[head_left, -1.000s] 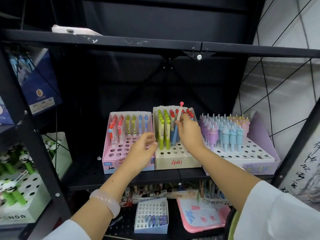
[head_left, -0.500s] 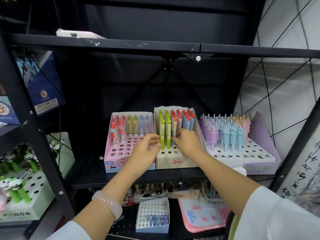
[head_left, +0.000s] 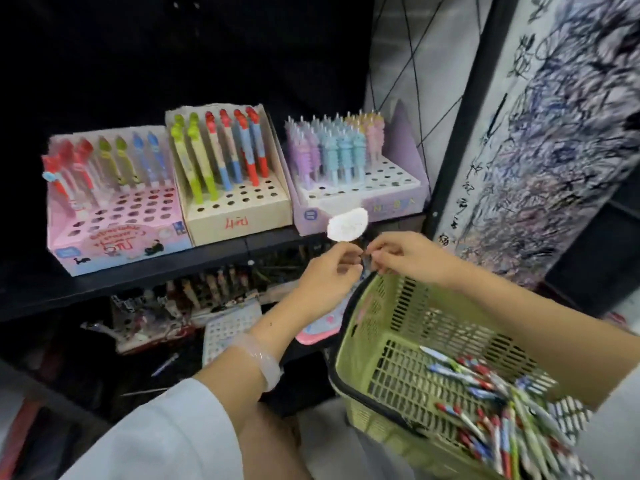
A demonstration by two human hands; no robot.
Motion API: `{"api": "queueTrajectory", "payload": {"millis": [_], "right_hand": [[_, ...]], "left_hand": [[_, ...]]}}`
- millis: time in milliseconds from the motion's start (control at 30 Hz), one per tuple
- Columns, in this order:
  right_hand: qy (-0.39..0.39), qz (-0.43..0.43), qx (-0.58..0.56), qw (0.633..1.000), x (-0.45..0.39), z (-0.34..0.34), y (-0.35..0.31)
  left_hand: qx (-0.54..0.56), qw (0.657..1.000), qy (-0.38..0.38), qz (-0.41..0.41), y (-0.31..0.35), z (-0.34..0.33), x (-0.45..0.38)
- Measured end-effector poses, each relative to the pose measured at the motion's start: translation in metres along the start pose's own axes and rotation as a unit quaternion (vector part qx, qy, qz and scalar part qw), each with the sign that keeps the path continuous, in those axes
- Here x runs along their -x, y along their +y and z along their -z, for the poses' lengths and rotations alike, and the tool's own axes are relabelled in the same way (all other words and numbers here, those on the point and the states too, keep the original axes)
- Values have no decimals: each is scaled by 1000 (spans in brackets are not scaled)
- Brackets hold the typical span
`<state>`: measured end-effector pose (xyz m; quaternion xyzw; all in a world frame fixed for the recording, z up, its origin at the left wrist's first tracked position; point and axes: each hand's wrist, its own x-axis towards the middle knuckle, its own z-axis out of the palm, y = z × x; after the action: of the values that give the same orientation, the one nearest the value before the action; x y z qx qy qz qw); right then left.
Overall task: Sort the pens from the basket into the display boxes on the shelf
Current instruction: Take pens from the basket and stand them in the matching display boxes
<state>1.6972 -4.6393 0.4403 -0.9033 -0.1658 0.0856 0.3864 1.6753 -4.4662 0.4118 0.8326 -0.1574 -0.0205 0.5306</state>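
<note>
A green plastic basket (head_left: 349,344) sits at the lower right, with many loose pens (head_left: 485,393) heaped in its near corner. On the shelf stand three display boxes: a pink one (head_left: 114,220), a cream one (head_left: 239,209) and a lilac one (head_left: 360,199), each partly filled with upright pens. My left hand (head_left: 329,275) and my right hand (head_left: 405,254) meet just above the basket's far rim. Both pinch a thin item with a flat white top (head_left: 347,224); its stem is hidden between the fingertips.
The black shelf edge (head_left: 221,258) runs just below the boxes. Under it lie more pen boxes, a white holed tray (head_left: 228,327) and a pink flat pack (head_left: 322,327). A black upright post (head_left: 460,133) and a scribbled paper sheet (head_left: 554,133) stand at the right.
Both hands left the cream box and came down and right to the basket's far rim. They now pinch a white-topped item. The view tilted down, bringing the basket into sight.
</note>
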Motion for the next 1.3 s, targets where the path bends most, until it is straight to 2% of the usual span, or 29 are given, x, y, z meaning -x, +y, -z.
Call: {"api": "queueTrajectory", "payload": {"millis": [100,233,300,367,433,500,533,567,633,767,1000,1100,1200,1300], "right_hand": [[-24,-66,71,995,22,-9,67],[-112,-142,133,974,48,-26,137],[-162,-169,161,959,62,-39,168],[-224,-219,220,924,81,-52,192],[-303,-166,298,890,100,-63,213],[-355,-169,312,865,117,-72,222],[-359,-208,318,852,121,-76,226],[-357,-212,348,841,125,-83,229],[-362,-182,396,824,133,-101,227],[-353,-110,397,840,142,-136,227],[-379,-146,232,884,135,-137,225],[-372,-144,207,893,138,-134,224],[-324,-186,158,914,138,-131,221],[-216,-258,8,942,133,-119,213]], "left_hand": [[-22,997,-73,9,-16,-48,0],[-38,988,-143,34,-33,-89,-3],[-37,983,-173,55,-40,-105,-3],[-56,974,-210,70,-45,-117,-2],[-73,964,-243,81,-50,-124,-1],[-86,956,-266,90,-54,-128,-1],[-88,954,-271,94,-56,-130,0],[-86,953,-272,100,-58,-132,1],[-75,954,-270,111,-61,-135,3],[-60,956,-265,114,-66,-138,5],[-38,958,-256,126,-66,-137,4],[-41,958,-254,126,-65,-136,4],[-41,959,-252,123,-64,-134,5],[-41,961,-243,123,-62,-130,5]]}}
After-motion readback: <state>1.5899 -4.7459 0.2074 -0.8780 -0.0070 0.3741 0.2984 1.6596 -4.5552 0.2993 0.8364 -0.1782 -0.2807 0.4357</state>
